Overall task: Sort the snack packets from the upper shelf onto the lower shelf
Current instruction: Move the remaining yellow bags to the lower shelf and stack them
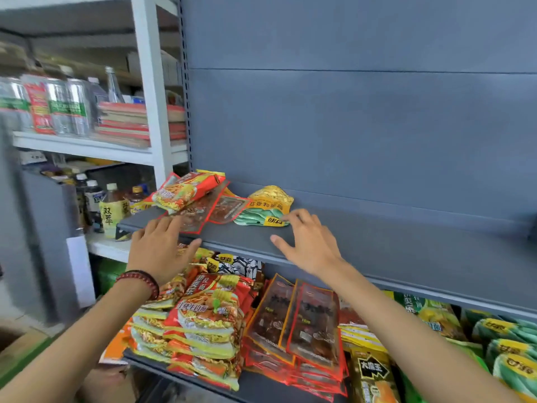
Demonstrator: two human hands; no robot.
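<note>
On the grey upper shelf (377,251) lie a few packets at its left end: a red-and-yellow noodle packet (186,190), clear red-edged packets (209,212) and a yellow-and-green packet (268,206). My left hand (158,248) hovers open at the shelf's front edge, fingertips near the clear red-edged packets. My right hand (308,242) is open over the shelf, its fingertips touching the yellow-and-green packet's corner. The lower shelf (261,388) holds stacked noodle packets (203,330), upright clear red-edged packets (296,321) and green-and-yellow packets (511,353).
A white rack (151,82) at the left carries water bottles (61,106), stacked red books (125,123) and drink bottles (112,210) lower down. The grey back panel (363,112) rises behind the upper shelf, whose right part is bare.
</note>
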